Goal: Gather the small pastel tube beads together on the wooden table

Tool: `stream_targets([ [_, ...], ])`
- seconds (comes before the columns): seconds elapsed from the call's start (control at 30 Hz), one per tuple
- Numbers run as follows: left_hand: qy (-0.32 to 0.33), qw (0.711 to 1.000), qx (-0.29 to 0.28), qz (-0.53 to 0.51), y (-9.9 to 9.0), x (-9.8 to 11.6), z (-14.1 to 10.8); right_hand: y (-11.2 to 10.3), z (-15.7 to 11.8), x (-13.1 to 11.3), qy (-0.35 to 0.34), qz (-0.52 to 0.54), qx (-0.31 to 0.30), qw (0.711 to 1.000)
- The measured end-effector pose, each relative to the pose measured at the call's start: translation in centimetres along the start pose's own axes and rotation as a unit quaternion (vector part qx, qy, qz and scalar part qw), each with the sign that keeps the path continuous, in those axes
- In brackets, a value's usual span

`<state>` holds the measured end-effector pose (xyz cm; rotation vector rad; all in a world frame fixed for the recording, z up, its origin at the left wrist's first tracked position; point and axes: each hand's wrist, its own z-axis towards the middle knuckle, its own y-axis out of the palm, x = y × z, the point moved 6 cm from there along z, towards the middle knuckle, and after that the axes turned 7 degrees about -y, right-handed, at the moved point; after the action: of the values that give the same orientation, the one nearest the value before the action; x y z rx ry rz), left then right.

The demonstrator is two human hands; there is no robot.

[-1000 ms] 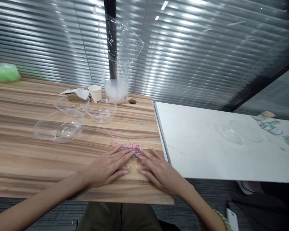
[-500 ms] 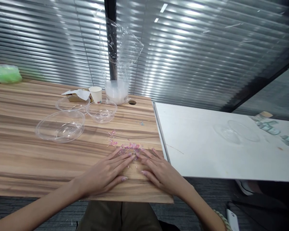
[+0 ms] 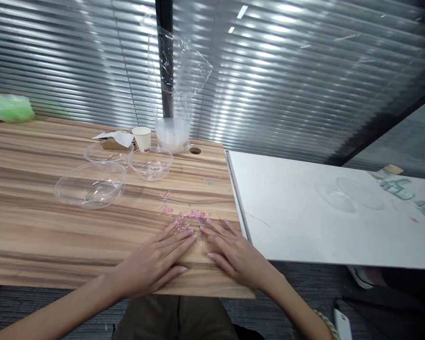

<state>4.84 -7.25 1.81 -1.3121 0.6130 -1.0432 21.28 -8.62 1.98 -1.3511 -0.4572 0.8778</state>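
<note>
Small pink and clear shreds (image 3: 191,216) lie in a loose pile on the wood-grain table (image 3: 145,248), near its right end. My left hand (image 3: 159,257) rests flat at the left side of the pile, fingers stretched out, fingertips touching some shreds. On the other side my right hand (image 3: 230,248) lies open with its fingers spread, their tips at the pile's right edge. Neither hand holds anything. A smaller scatter of pink shreds (image 3: 165,203) sits beyond my left fingertips, and a few bluish bits (image 3: 208,181) lie farther back.
Clear plastic bowls stand at the left, the nearest a wide bowl (image 3: 91,189) and another a small bowl (image 3: 150,165). Behind are a paper cup (image 3: 142,138), a small box (image 3: 115,141) and a tall plastic bag (image 3: 173,134). A white table (image 3: 290,226) adjoins on the right.
My left hand has drawn slightly back towards the near edge, showing more of the shreds at its fingertips. My right hand is almost where it was.
</note>
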Motion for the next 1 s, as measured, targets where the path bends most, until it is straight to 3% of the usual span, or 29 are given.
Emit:
stream_targets([
  [0.6, 0.034, 0.999, -0.034, -0.002, 0.5, 1.0, -0.1, 0.0, -0.3, 0.1, 0.003, -0.005, -0.018, 1.0],
  [1.0, 0.052, 0.999, 0.004, 0.015, 0.0, 1.5, -1.1, 0.2, -0.4, 0.2, 0.003, -0.007, -0.022, 1.0],
])
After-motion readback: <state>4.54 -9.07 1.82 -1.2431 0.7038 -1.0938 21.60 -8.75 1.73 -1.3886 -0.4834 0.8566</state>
